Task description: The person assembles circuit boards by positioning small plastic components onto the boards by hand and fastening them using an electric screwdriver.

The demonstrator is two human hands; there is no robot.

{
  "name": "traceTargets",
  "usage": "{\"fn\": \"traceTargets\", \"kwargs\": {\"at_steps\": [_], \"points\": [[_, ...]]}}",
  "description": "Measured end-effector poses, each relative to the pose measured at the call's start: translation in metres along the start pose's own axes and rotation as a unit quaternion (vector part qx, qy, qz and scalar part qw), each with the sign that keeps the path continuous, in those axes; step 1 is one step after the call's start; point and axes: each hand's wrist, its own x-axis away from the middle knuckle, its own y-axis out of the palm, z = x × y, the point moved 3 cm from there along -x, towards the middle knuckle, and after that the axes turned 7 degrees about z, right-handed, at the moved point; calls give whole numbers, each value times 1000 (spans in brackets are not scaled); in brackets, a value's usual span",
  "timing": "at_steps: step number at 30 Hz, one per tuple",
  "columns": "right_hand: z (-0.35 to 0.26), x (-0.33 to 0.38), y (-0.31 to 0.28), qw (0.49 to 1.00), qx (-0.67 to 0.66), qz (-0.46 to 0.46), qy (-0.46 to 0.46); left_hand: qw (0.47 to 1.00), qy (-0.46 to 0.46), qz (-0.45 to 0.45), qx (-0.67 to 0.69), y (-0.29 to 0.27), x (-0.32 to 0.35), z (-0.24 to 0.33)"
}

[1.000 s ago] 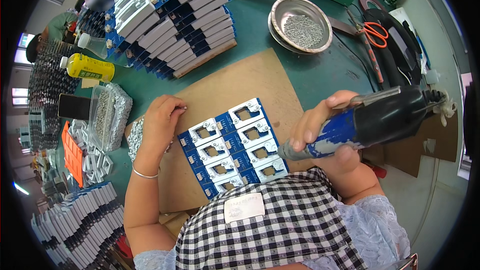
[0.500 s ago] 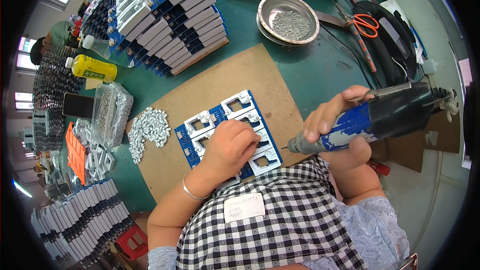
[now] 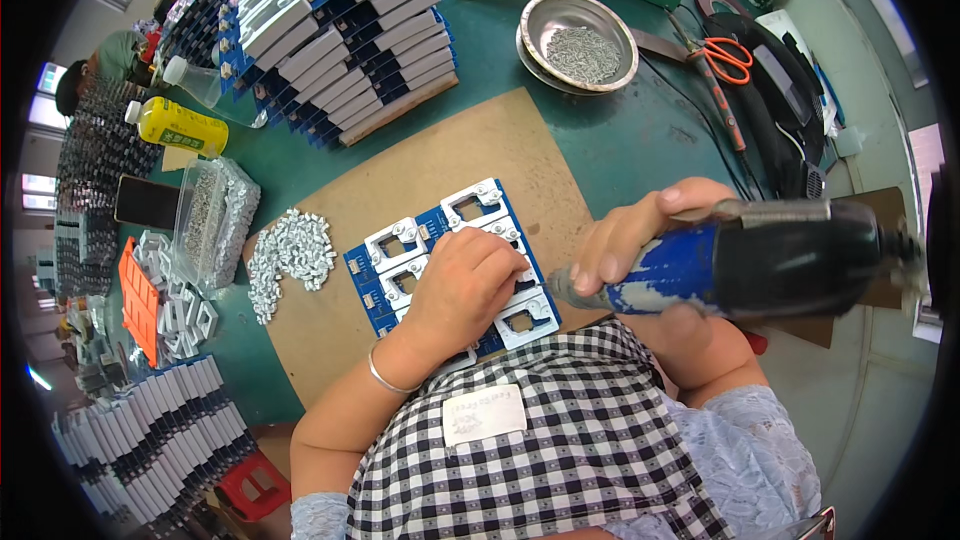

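The board [image 3: 434, 222] lies toward the near edge of the brown mat [image 3: 460, 155], slightly askew, its lower edge hidden by the checked cloth apron [image 3: 490, 470]. It is flat and blue, with two rows of smooth white frames [image 3: 490, 198], each with an irregular cut-out. The left hand [image 3: 462, 285] is over its middle, fingers bunched together; whether they pinch anything I cannot tell. The right hand [image 3: 635, 240], off the board's right edge, is wrapped around the driver [image 3: 740, 260], a stout cylinder in scuffed blue and black (its back end blurred). At the mat's left edge sits a heap [image 3: 290, 255] of small, blocky white bits. Left of it, on the green desk [image 3: 660, 130], a clear tub [image 3: 184, 230] holds small grey parts. Just past the mat's far corner, a round metal bowl [image 3: 630, 55] holds slender screws [image 3: 583, 55].
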Motion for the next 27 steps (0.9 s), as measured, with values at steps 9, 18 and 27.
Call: {"fn": "traceTargets", "kwargs": {"at_steps": [9,18,27], "points": [[9,-13,22,993,100,-61,13,999,-50,6,15,-2,5,-5],[13,-16,26,987,105,-108,-58,999,-35,16,27,-2,6,-5],[6,-16,29,986,129,-104,-7,1000,-17,16,14,-1,5,-3]]}}
